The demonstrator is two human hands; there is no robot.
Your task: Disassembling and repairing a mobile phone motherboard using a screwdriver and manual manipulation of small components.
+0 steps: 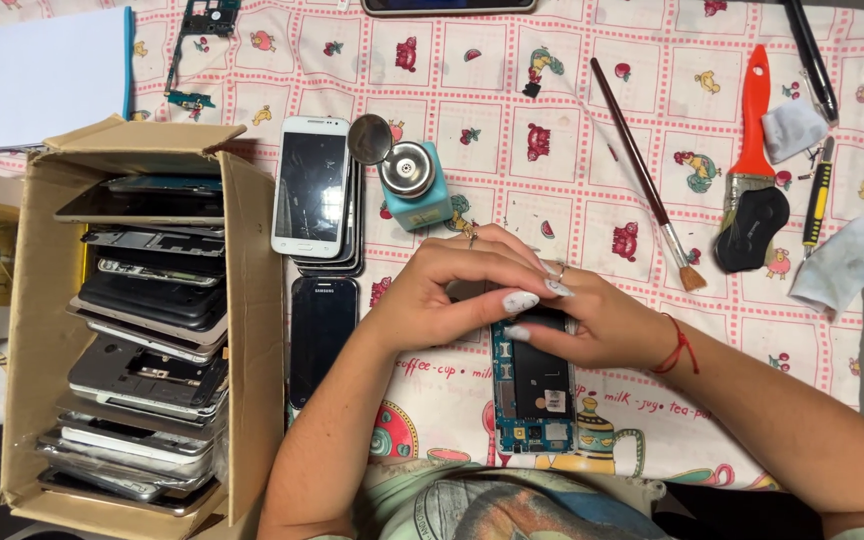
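Nearest the person, an opened phone (535, 390) lies on the patterned tablecloth (572, 150), its back off and blue circuit boards showing at the lower end. Both hands close over its upper end: the left hand (452, 290) arches across from the left with fingers curled down, and the right hand (602, 320), a red string at its wrist, grips the top edge from the right. The fingertips of the 2 hands meet above the phone.

Just left of the left forearm lies a dark phone (322, 335), and beyond it a white phone (310, 185) tops a small stack. Further left stands a cardboard box (252, 330) packed with phone bodies and frames.

Behind the hands sits a teal dispenser bottle (414, 185) with a metal top. To the right lie a thin paintbrush (647, 180), a wide brush with an orange handle (752, 170), a yellow-handled screwdriver (818, 200) and a grey cloth (842, 265). At the far left corner rests a white notepad (47, 75).
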